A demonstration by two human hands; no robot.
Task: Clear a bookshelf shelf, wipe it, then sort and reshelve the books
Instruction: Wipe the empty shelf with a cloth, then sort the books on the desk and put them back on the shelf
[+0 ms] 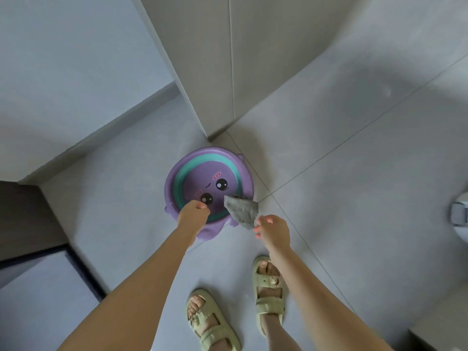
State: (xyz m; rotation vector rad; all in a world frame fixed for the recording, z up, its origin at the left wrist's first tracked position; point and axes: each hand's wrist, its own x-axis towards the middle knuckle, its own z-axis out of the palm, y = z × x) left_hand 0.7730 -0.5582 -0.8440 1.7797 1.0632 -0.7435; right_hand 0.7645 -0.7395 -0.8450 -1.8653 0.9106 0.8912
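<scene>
- Purple basin (177,188) on the tiled floor (342,198), just beside the bottom corner of a pale cabinet (202,72); far rim near that corner, not plainly touching it.
- Open floor to the right of the basin and toward the camera; tighter on the left, with a low step edge running diagonally and a dark panel (22,214) beyond it.
- Small grey-white object (459,214) at the far right edge, well apart from the basin; too cropped to tell what it is.
- Inside the basin: a teal ring around the wall and a printed cartoon face on the bottom. Cannot tell whether it holds water.
- Left hand (193,214) over the basin's near rim, fingers (201,205) curled around it, thumb on the inner side.
- Grey cloth (241,211) at the basin's near-right rim, far corner over the inside, the rest outside over the floor.
- Right hand (273,231) just beside the basin, fingertips (257,228) pinching the cloth's near corner.
- Two feet in pale green sandals (269,292) on the floor close to the camera, apart from the basin.
</scene>
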